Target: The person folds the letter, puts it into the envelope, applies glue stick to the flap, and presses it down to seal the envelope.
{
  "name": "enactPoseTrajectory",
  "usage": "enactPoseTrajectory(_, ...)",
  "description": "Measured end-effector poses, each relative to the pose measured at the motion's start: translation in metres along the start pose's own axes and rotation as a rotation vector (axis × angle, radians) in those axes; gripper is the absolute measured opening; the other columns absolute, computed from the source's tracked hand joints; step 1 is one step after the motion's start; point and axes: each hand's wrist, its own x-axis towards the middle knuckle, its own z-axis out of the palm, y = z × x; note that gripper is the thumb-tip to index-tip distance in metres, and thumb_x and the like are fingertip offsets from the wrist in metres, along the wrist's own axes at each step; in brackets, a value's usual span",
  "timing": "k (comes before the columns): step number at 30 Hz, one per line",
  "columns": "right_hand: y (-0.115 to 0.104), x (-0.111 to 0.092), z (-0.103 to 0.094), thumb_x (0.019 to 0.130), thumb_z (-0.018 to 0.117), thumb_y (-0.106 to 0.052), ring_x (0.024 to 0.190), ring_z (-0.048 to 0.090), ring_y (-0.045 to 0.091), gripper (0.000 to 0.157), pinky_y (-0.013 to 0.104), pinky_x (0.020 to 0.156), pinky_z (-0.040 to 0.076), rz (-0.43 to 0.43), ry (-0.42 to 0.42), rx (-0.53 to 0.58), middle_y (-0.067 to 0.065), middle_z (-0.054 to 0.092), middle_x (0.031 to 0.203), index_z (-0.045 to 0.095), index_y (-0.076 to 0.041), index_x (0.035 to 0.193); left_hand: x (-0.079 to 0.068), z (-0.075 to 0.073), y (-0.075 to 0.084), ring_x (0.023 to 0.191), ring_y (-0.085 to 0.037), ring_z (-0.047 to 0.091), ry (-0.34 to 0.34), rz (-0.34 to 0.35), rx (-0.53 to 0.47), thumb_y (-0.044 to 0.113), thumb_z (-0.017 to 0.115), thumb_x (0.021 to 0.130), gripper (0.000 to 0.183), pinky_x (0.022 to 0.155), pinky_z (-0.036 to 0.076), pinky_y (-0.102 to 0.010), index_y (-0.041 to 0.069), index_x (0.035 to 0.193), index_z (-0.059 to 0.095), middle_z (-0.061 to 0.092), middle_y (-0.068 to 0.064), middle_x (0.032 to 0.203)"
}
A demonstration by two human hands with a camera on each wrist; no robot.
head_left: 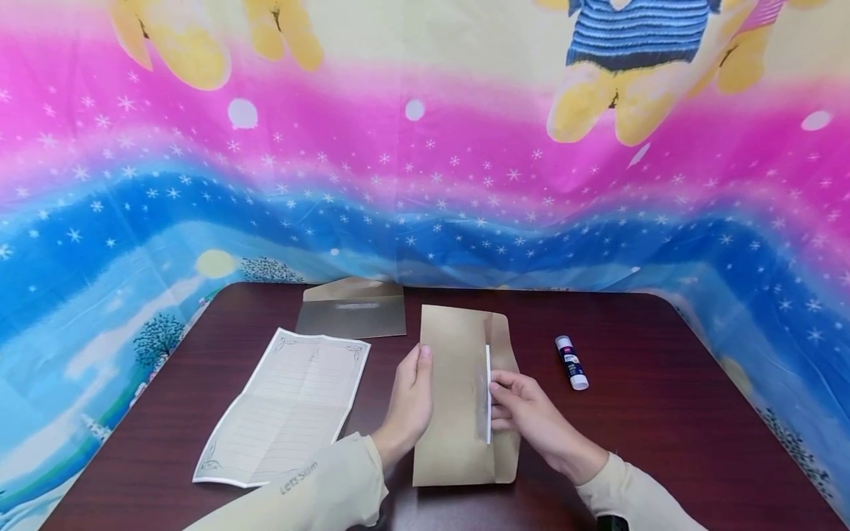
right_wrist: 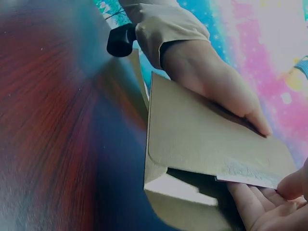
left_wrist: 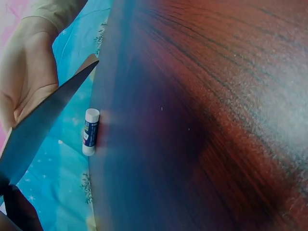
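A tan paper envelope is held up above the table with its flap opened toward the right. My left hand grips the envelope's left edge, thumb on the near face. At the opening, my right hand pinches the white edge of a folded paper that sits mostly inside. In the right wrist view the right fingers reach under that paper edge, the thumb above it. A rough, whitish strip marks the envelope beside the opening. The rest of the paper is hidden.
A creased, lined letter sheet with a decorated border lies at the left. Behind it rests a second envelope, flap up. A glue stick lies to the right on the dark wood table. A printed cloth hangs behind.
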Motion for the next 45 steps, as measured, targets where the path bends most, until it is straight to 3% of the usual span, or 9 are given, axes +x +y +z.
enactPoseTrajectory(4,-0.003,-0.001,0.005,0.11,0.038,-0.019,0.081,0.068,0.005,0.017,0.024,0.074,0.057,0.039,-0.002,0.063,-0.007,0.06,0.086,0.049,-0.012,0.099,0.0,0.003,0.001,0.102,-0.014,0.052,0.009,0.005,0.009,0.027,0.029,0.112,0.039,0.102,0.042,-0.035,0.002,0.092,0.052,0.043,-0.001,0.086)
enactPoseTrajectory(8,-0.003,-0.001,0.008,0.11,0.038,-0.021,0.085,0.069,0.005,0.017,0.026,0.078,0.058,0.041,-0.025,0.116,-0.007,0.063,0.091,0.048,-0.014,0.097,0.0,0.006,0.001,0.081,-0.011,0.043,0.029,0.014,0.014,0.025,0.031,0.112,0.038,0.082,0.04,-0.026,0.004,0.086,0.046,0.033,0.002,0.078)
enactPoseTrajectory(15,-0.002,0.0,0.006,0.11,0.039,-0.022,0.087,0.067,0.006,0.019,0.026,0.079,0.057,0.034,-0.079,0.172,-0.005,0.065,0.093,0.046,-0.015,0.094,0.0,0.004,0.001,0.084,-0.009,0.046,0.027,0.018,0.003,0.025,0.032,0.112,0.038,0.084,0.041,-0.024,0.002,0.092,0.054,0.041,0.0,0.08)
enactPoseTrajectory(18,-0.004,0.0,0.005,0.11,0.042,-0.028,0.089,0.068,0.007,0.02,0.027,0.081,0.057,0.054,-0.07,0.16,-0.006,0.064,0.09,0.046,-0.017,0.094,-0.001,0.001,0.003,0.081,-0.008,0.049,-0.026,0.009,0.021,0.023,0.035,0.111,0.033,0.079,0.044,-0.023,0.002,0.1,0.058,0.047,-0.001,0.08)
enactPoseTrajectory(26,-0.003,-0.001,0.001,0.107,0.049,-0.031,0.081,0.049,0.008,0.037,0.026,0.076,0.047,0.103,0.174,-0.07,-0.002,0.045,0.095,0.04,-0.003,0.131,-0.005,-0.009,0.007,0.061,-0.004,0.046,-0.212,-0.007,0.185,0.011,0.059,0.094,0.01,0.06,0.042,-0.02,0.007,0.101,0.064,0.05,0.004,0.07)
enactPoseTrajectory(31,0.0,-0.003,0.003,0.105,0.053,-0.022,0.097,0.053,0.009,0.037,0.025,0.079,0.047,0.038,0.294,-0.201,0.011,0.059,0.123,0.045,-0.004,0.136,-0.006,-0.01,0.004,0.055,-0.006,0.054,-0.213,-0.052,0.09,0.008,0.065,0.092,0.014,0.052,0.052,-0.028,-0.001,0.102,0.065,0.061,-0.002,0.073)
enactPoseTrajectory(36,0.0,-0.002,0.001,0.104,0.055,-0.018,0.097,0.058,0.007,0.036,0.02,0.078,0.048,-0.062,0.318,-0.306,0.019,0.061,0.127,0.053,-0.001,0.135,-0.007,-0.01,0.002,0.054,-0.012,0.059,-0.204,-0.093,0.017,0.005,0.068,0.09,0.016,0.054,0.058,-0.043,-0.005,0.102,0.065,0.067,-0.005,0.076)
enactPoseTrajectory(41,-0.005,-0.003,-0.002,0.103,0.057,-0.018,0.099,0.064,0.01,0.037,0.02,0.081,0.051,-0.156,0.312,-0.454,0.017,0.068,0.121,0.059,0.002,0.135,-0.008,-0.01,-0.002,0.051,-0.016,0.061,-0.206,-0.117,-0.001,0.005,0.068,0.089,0.016,0.056,0.058,-0.048,-0.004,0.102,0.065,0.065,-0.002,0.071)
enactPoseTrajectory(45,-0.008,-0.005,-0.002,0.103,0.058,-0.02,0.111,0.068,0.024,0.044,0.02,0.085,0.054,-0.214,0.284,-0.541,0.02,0.066,0.133,0.056,0.004,0.14,-0.008,-0.011,-0.004,0.051,-0.013,0.063,-0.19,-0.141,-0.046,0.005,0.068,0.089,0.017,0.057,0.059,-0.045,-0.005,0.102,0.065,0.071,-0.007,0.075)
